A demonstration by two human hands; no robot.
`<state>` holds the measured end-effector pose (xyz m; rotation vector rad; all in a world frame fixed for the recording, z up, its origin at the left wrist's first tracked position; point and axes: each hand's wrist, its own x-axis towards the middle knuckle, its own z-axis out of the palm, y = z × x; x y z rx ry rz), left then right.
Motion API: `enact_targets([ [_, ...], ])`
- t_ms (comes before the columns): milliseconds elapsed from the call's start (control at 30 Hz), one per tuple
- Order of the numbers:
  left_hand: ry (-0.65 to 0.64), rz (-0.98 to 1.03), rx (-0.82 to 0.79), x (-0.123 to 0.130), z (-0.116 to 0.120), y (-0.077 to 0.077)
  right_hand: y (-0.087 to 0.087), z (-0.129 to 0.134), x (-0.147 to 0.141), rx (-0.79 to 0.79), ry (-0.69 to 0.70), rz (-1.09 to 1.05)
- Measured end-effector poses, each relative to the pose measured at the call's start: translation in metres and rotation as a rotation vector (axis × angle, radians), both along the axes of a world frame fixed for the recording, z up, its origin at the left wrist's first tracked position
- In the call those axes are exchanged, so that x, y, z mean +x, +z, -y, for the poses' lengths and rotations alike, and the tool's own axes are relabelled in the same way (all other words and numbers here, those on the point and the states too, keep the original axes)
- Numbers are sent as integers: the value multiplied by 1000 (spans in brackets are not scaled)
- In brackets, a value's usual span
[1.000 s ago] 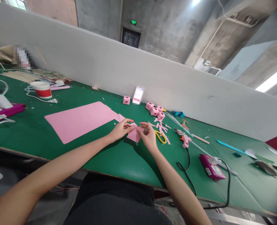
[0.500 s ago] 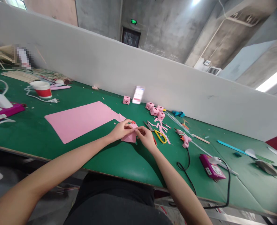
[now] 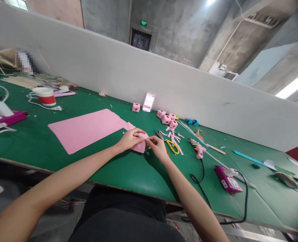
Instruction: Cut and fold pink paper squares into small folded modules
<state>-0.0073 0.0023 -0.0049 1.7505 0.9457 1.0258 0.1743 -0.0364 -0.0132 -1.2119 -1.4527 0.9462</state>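
Both hands hold a small piece of pink paper (image 3: 140, 147) above the table. My left hand (image 3: 129, 139) is closed on its upper left part, with the fingers laid along the top. On the right edge, my right hand (image 3: 157, 147) pinches the paper between thumb and forefinger. Creases or folds show in the piece, though the fingers hide part of it. Scissors (image 3: 173, 147) with yellow and red handles lie just beyond my right hand. A large pink paper sheet (image 3: 88, 131) lies flat to the left of my left hand.
Several pink paper cubes (image 3: 166, 119) with cut-out holes stand near the partition (image 3: 128, 77). Pink paper scraps (image 3: 174, 137) lie beside the scissors. A pink glue gun (image 3: 200, 152), its cord and a purple power strip (image 3: 228, 179) are on the right; a paper cup (image 3: 45, 96) stands left.
The small pink paper has tilted, its lower edge now slanting up to the left. Both hands keep their grip and have barely moved.
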Motion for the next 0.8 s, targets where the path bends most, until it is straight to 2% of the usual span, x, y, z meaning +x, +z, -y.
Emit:
enact_targets([
  [533, 59, 39, -28, 3, 3, 3, 1, -2, -4, -10, -61, -13],
  [800, 73, 141, -113, 1, -1, 3, -1, -3, -1, -15, -44, -95],
])
